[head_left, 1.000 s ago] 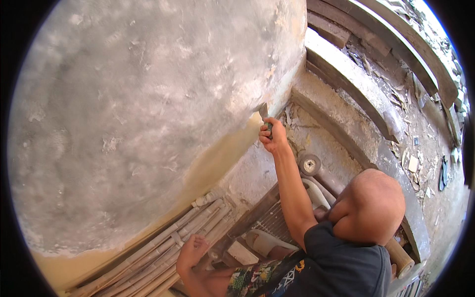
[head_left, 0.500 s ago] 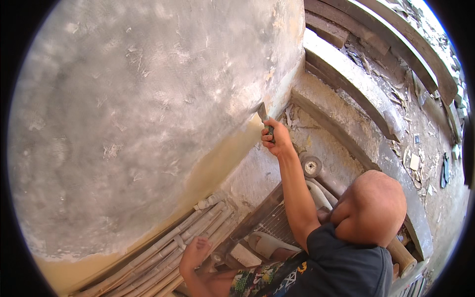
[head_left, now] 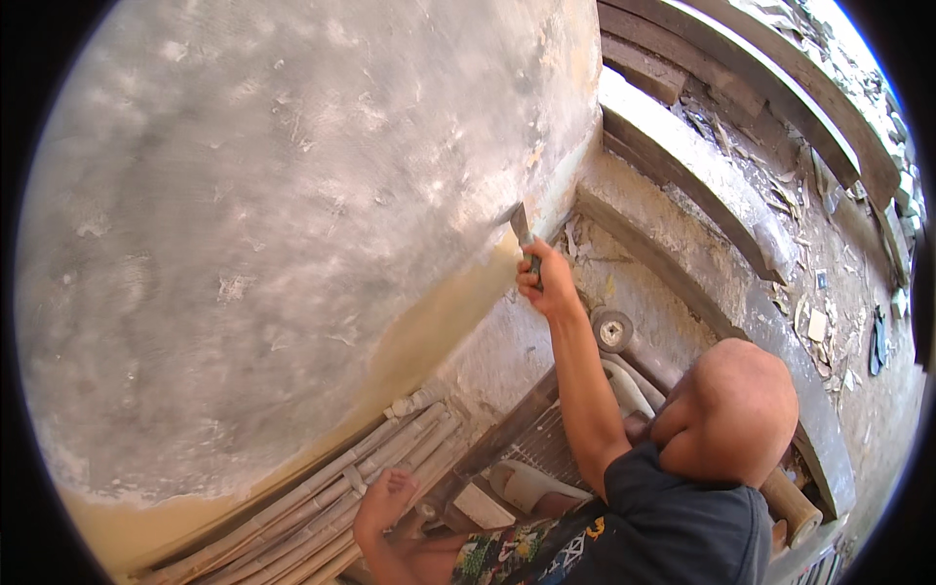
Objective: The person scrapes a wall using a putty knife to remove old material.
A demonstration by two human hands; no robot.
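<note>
My right hand (head_left: 549, 281) is closed around the handle of a putty knife (head_left: 520, 224). Its thin metal blade points up and rests against the grey, patchy plastered wall (head_left: 244, 185), just above a yellowish band (head_left: 429, 327) at the wall's lower part. My left hand (head_left: 383, 501) hangs over a bundle of bamboo poles (head_left: 312, 517). Its fingers are loosely bent, and nothing shows in them.
A small wheel (head_left: 612, 331) and a metal grate (head_left: 536, 429) lie by my light slippers (head_left: 531, 483). My bent knee (head_left: 736, 409) is at the right. Long beams (head_left: 697, 180) and a concrete ledge (head_left: 663, 249) run beyond, with scattered debris (head_left: 819, 322).
The wall has shifted slightly in view. The putty knife's blade stays at nearly the same spot on the wall's edge, with my right hand a little lower. My left hand has barely moved.
</note>
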